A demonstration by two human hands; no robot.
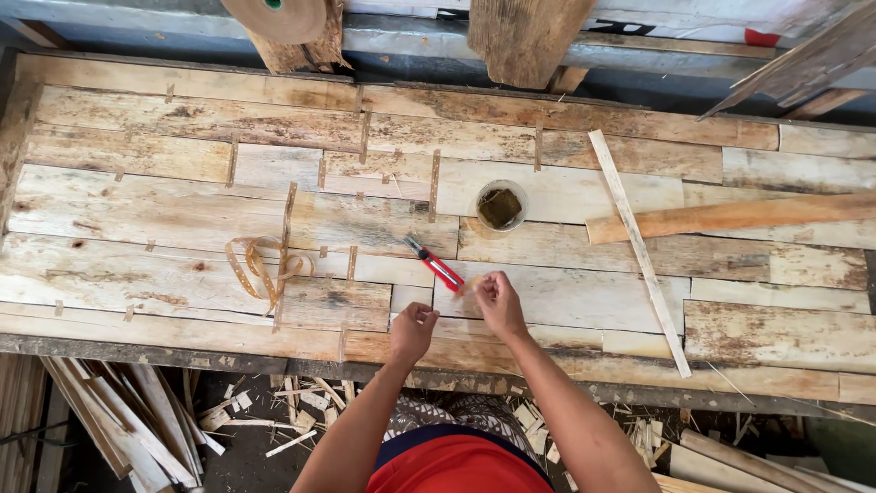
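My right hand (497, 299) hovers over the patched veneer sheet (182, 210) on the workbench, fingers pinched on a small scrap of brown paper tape (471, 284). My left hand (413, 329) rests in a loose fist on the veneer just left of it, nothing visible in it. A red-handled utility knife (434, 264) lies on the wood just beyond both hands, blade end pointing away to the left.
A small round cup of dark liquid (501, 204) stands behind the knife. A curl of brown tape (260, 265) lies left. A thin wood strip (639, 251) and a flat stick (730, 217) lie right. A tape roll (278, 14) hangs above; offcuts (137, 411) litter the floor.
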